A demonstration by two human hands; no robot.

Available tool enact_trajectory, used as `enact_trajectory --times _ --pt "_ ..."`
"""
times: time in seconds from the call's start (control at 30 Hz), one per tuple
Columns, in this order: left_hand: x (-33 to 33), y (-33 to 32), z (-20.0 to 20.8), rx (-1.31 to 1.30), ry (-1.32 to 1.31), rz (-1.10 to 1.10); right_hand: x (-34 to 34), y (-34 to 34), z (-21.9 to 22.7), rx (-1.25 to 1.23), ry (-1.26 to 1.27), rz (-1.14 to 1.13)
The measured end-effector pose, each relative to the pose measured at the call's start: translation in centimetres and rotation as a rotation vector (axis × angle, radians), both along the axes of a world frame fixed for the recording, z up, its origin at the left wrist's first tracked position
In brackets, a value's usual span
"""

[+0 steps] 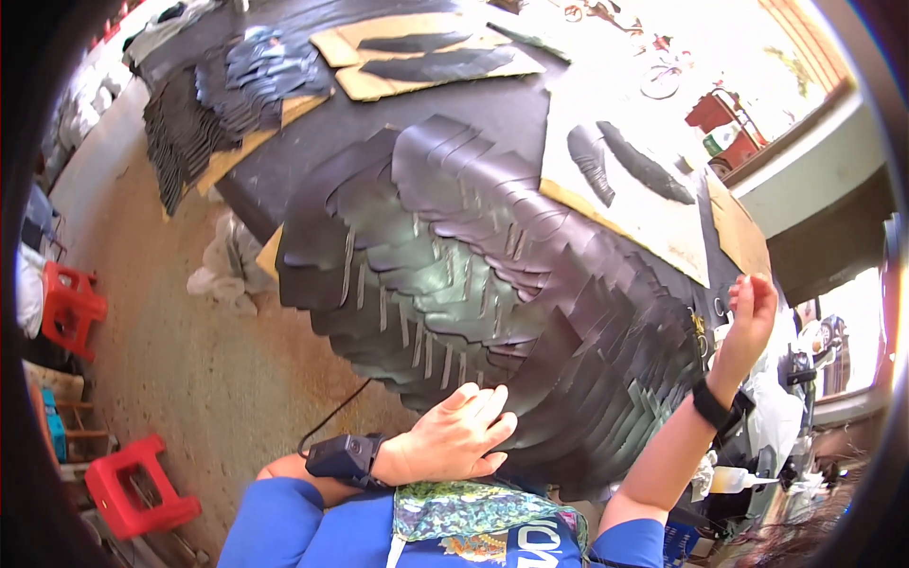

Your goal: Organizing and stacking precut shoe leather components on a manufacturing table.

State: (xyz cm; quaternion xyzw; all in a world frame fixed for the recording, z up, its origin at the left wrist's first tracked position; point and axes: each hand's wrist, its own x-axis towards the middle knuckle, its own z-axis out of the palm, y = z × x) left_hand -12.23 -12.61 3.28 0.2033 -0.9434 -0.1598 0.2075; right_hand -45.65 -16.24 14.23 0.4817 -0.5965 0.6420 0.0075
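My left hand [456, 437] is over the near edge of overlapping black sheet pieces [454, 275], its fingers bent and spread apart, and I see nothing in them. Up at the table's right end, my right hand [753, 317] is raised with its fingers curled together; whatever they may hold is too small to make out. Close beside it hang small yellowish metal bits [700, 331]. The pieces look like cut leather or similar sheet, laid in staggered rows across the dark table [298, 156]. Several show pale slanting lines. A dark strap device [346, 459] is on my left wrist, a black band [712, 405] on my right.
Cardboard sheets [365, 85] with curved black pieces lie at the far side, and a pale board [653, 227] at right. Stacked dark strips [189, 133] cover the far left corner. Red stools [142, 488] stand left. A squeeze bottle [739, 480] is at lower right.
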Motion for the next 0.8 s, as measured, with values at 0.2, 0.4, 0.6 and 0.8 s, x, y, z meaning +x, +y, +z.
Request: enact_trajectory --times 0.2,0.4,0.6,0.8 --pt "-0.4 -0.8 0.1 -0.036 -0.026 -0.016 -4.1 -12.3 -3.6 0.139 -0.190 0.171" --pt "-0.6 -0.9 0.4 -0.035 0.012 -0.028 -7.0 -20.5 -15.9 0.532 0.113 -0.119" --pt "-1.2 -0.7 1.8 -0.075 -0.030 0.019 -5.0 -22.9 -17.0 0.809 0.257 -0.267" --pt "-1.4 -1.4 1.7 -0.078 -0.039 0.033 -1.5 -23.9 -14.3 0.918 0.125 -0.343"
